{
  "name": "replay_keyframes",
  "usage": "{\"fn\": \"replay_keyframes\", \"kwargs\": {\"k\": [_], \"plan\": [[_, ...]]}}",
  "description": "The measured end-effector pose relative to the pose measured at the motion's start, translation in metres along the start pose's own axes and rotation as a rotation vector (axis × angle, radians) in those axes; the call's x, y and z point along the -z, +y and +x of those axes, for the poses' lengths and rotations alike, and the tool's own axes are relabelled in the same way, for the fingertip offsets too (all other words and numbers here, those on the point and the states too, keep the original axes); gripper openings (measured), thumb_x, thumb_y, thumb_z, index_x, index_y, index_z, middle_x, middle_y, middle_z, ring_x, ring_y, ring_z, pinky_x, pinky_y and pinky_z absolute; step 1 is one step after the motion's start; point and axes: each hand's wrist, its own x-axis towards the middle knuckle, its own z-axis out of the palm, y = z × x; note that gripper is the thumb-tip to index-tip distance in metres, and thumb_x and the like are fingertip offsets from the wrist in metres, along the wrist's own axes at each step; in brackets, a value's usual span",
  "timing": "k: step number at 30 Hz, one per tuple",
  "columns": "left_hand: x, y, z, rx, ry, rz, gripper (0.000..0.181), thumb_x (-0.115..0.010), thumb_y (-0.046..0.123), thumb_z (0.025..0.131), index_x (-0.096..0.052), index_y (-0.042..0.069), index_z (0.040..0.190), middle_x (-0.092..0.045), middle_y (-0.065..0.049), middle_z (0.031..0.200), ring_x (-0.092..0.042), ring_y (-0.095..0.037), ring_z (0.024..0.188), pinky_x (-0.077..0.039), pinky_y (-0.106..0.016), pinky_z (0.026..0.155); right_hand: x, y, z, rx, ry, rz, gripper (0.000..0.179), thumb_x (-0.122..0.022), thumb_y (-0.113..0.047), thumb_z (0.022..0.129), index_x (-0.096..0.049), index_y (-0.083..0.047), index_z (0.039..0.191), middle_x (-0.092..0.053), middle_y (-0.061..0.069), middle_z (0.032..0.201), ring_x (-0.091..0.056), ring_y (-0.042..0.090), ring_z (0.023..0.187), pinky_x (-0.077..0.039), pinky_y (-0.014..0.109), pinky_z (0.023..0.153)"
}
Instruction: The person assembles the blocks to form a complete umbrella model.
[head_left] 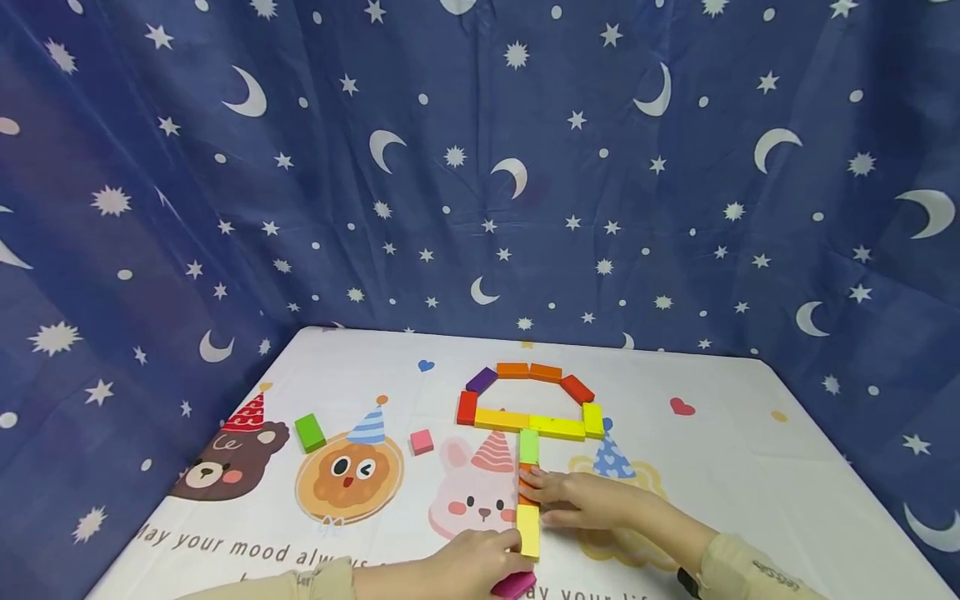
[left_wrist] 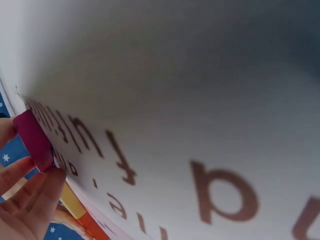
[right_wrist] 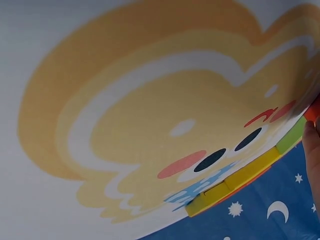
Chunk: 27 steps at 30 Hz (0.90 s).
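Note:
My left hand (head_left: 476, 562) grips a magenta block (head_left: 513, 586) at the near end of a column of blocks. In the left wrist view, thumb and fingers pinch that magenta block (left_wrist: 34, 140) close over the printed cloth. The column runs away from me: a yellow block (head_left: 528, 532), an orange block (head_left: 527, 493) partly covered, then a light green block (head_left: 528, 447). My right hand (head_left: 585, 498) lies to the right of the column, its fingertips resting on the orange block. Past the green block, a row of two yellow blocks (head_left: 557, 428) forms the base of an arch.
Red, purple, orange and yellow blocks curve round as the arch, with an orange block (head_left: 513, 371) at its top. Left of the column lie a pink block (head_left: 422, 442) and a green block (head_left: 311, 432). A white printed cloth (head_left: 742, 467) covers the table; a blue starry curtain (head_left: 465, 183) hangs behind.

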Motion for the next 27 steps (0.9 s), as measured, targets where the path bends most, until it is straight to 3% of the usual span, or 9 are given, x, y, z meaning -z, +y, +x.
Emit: {"fn": "replay_keyframes", "kwargs": {"k": [5, 15, 27], "plan": [[0.0005, -0.0005, -0.0003, -0.022, 0.027, 0.022, 0.037, -0.071, 0.041, 0.081, -0.069, 0.022, 0.112, -0.058, 0.009, 0.097, -0.048, 0.008, 0.072, -0.038, -0.003, 0.060, 0.0011, -0.0003, -0.0005, 0.000, 0.004, 0.016, 0.049, -0.049, -0.039, 0.096, -0.047, -0.015, 0.139, -0.041, 0.004, 0.148, -0.036, 0.024, 0.138, -0.037, 0.040, 0.109], [0.0026, 0.0038, -0.0021, 0.007, 0.007, -0.020, 0.036, -0.071, 0.039, 0.081, -0.070, 0.018, 0.111, -0.060, 0.007, 0.096, -0.046, 0.008, 0.071, -0.039, -0.003, 0.060, 0.0015, -0.0023, -0.0025, -0.021, 0.002, 0.024, 0.051, -0.050, -0.041, 0.096, -0.047, -0.016, 0.140, -0.042, 0.003, 0.148, -0.037, 0.024, 0.138, -0.037, 0.040, 0.109], [0.0014, 0.0064, -0.0002, 0.103, -0.055, -0.106, 0.039, -0.072, 0.040, 0.081, -0.069, 0.015, 0.110, -0.063, 0.008, 0.092, -0.048, 0.007, 0.071, -0.042, -0.007, 0.062, -0.0018, 0.0003, -0.0023, -0.034, 0.022, 0.050, 0.051, -0.050, -0.042, 0.095, -0.048, -0.017, 0.139, -0.043, 0.001, 0.147, -0.036, 0.022, 0.139, -0.037, 0.041, 0.109]]}}
